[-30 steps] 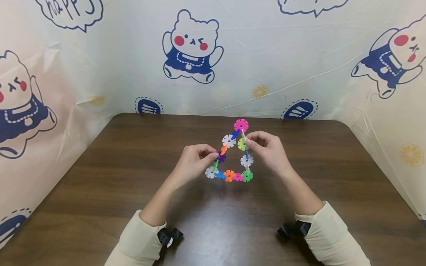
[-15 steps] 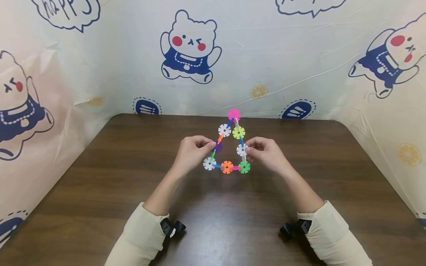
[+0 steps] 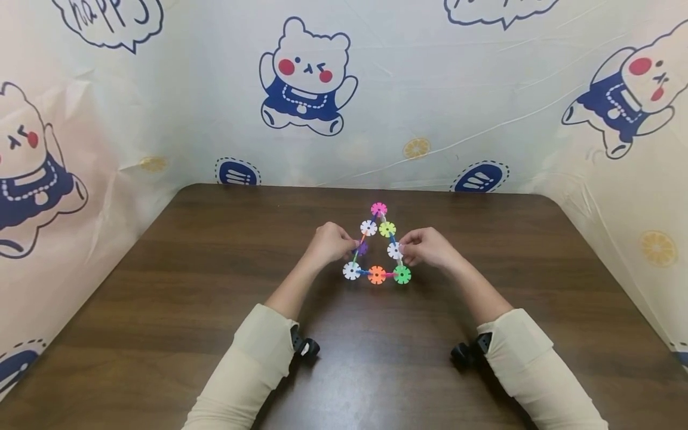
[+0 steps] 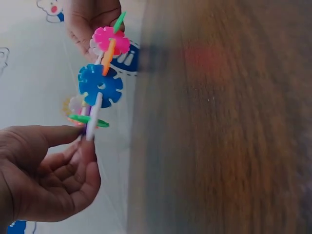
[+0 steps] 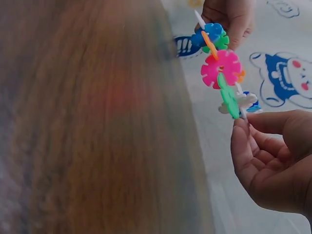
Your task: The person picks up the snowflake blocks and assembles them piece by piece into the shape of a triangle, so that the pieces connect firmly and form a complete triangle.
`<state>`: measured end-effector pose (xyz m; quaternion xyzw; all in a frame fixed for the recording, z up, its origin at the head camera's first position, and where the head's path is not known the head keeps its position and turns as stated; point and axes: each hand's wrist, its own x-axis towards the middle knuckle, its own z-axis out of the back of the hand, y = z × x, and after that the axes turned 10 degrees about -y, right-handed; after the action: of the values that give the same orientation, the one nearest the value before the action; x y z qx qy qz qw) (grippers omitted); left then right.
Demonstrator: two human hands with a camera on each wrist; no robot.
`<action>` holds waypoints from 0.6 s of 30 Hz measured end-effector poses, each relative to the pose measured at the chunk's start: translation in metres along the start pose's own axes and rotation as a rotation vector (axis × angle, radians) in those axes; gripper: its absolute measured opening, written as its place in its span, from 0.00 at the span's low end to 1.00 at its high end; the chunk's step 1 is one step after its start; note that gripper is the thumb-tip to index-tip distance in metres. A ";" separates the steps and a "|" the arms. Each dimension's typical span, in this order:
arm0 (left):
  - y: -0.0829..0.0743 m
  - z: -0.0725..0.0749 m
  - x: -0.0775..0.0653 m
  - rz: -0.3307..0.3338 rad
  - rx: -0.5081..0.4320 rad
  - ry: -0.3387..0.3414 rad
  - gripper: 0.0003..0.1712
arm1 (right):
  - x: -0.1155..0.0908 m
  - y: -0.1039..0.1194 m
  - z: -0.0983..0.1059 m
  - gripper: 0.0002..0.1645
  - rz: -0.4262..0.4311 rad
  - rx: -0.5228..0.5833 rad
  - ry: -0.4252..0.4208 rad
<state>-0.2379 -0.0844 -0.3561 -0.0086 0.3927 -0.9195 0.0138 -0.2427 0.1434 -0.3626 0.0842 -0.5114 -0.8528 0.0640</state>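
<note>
Both hands hold up a triangle of interlocking plastic snowflake discs, in the middle of the head view. A pink disc forms its top; a white disc and a green disc form the lower corners. My left hand pinches the left side at the purple disc. On the right side, my right hand pinches by the white disc. The left wrist view shows a blue disc edge-on to the chain above the thumb and fingertips. Curled fingers hide the gripped edges.
A dark brown wooden table lies under the hands. Behind it and at both sides hangs a pale sheet printed with cartoon bears. Small black cameras sit at the cuffs of the cream sleeves.
The right hand has shifted its pinch from the yellow disc down to the white one. The triangle rose, then its top came down. The left hand has moved right with it.
</note>
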 end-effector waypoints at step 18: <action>0.004 -0.021 0.015 0.067 0.204 0.078 0.13 | 0.024 -0.015 -0.005 0.11 -0.108 -0.167 0.114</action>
<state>-0.2532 -0.0725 -0.3737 0.0419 0.2974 -0.9534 0.0301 -0.2656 0.1419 -0.3803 0.1546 -0.4289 -0.8884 0.0538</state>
